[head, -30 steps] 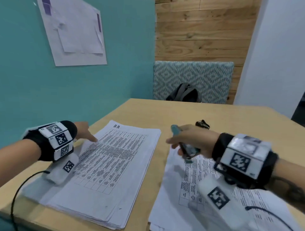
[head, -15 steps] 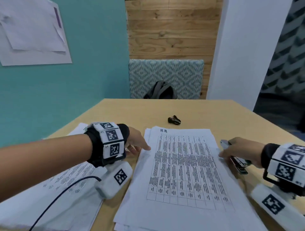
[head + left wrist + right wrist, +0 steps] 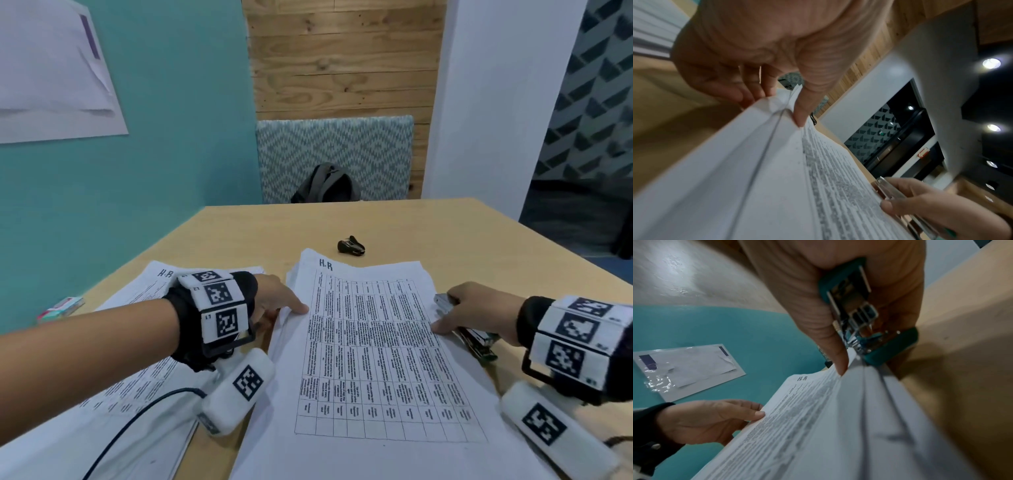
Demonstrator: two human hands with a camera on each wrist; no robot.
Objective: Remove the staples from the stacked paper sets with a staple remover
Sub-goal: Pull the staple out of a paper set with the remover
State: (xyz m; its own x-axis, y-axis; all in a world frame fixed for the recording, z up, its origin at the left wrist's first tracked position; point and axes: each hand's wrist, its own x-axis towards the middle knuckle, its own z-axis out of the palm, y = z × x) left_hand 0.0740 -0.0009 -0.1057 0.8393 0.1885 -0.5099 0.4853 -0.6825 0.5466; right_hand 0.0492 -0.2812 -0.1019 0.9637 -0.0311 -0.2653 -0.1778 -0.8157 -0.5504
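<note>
Both hands at the edges of the right-hand paper stack (image 3: 370,359).

Left hand (image 3: 274,301) pinching the stack's left edge, thumb on top; right hand (image 3: 479,308) gripping a teal stapler (image 3: 857,313), thumb pressing the right edge. Black staple remover (image 3: 351,246) lying untouched on the surface (image 3: 445,240), just beyond the stack's far edge. Second stack (image 3: 137,377) to the left.

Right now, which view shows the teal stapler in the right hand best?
Right wrist: the teal stapler fills the frame close up, metal mechanism visible, gripped by the right hand. Head view shows only its ends poking out from under the hand. Left wrist shows just a metal strip at the frame's lower edge.
</note>
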